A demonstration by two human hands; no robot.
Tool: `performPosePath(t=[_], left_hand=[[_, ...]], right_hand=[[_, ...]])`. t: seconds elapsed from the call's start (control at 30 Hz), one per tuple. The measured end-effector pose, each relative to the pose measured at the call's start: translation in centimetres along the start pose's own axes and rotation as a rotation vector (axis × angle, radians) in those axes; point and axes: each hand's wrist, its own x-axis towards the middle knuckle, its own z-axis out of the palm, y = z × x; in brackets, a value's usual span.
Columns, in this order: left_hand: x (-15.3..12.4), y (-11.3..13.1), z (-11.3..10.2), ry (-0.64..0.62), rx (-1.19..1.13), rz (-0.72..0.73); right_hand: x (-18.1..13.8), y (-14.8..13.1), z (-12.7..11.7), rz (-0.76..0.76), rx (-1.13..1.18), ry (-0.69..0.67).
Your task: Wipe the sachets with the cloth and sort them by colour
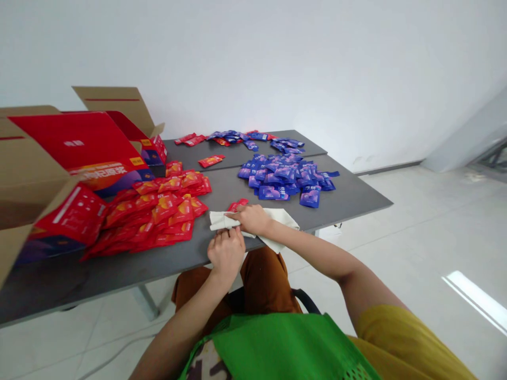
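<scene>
A white cloth bag (282,216) lies flat at the table's front edge, one corner hanging over. My right hand (253,218) rests on top of it with fingers curled on the cloth near its left end. Just below, my left hand (226,251) is closed in a fist against the bag's near edge; the fingertips are hidden. A small dark bluish patch shows between the left knuckles and the cloth, too small to name. Behind my right hand lies a red sachet (238,204), partly covered. Both hands nearly touch.
Red sachets (162,208) are heaped on the left before an open red carton (99,153), with another carton (154,150) behind. Blue sachets (283,174) form a pile on the right. Mixed sachets (229,136) lie along the back of the grey table (352,195), near the wall.
</scene>
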Motion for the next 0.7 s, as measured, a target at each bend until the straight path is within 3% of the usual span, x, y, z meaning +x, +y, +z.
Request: performPosePath(t=[0.2,0.3,0.43,0.5,0.7], left_hand=[[0.0,-0.2,-0.1,0.021,0.067,0.022],[0.0,-0.4,-0.4,0.049,0.08,0.037],[0.1,-0.5,0.5,0.08,0.077,0.051],[0.1,-0.4,0.8,0.091,0.053,0.046],[0.9,0.4,-0.4,0.027,0.015,-0.033]], right_hand=[[1.9,1.5,-0.2,0.289,0.043,0.016],[1.1,1.4,-0.5,0.245,-0.016,0.043],[-0.7,1.0,0.2,-0.091,-0.056,0.041],[-1.3,0.8,0.5,-0.133,-0.053,0.02],[0.4,0.6,-0.6,0.118,-0.039,0.05]])
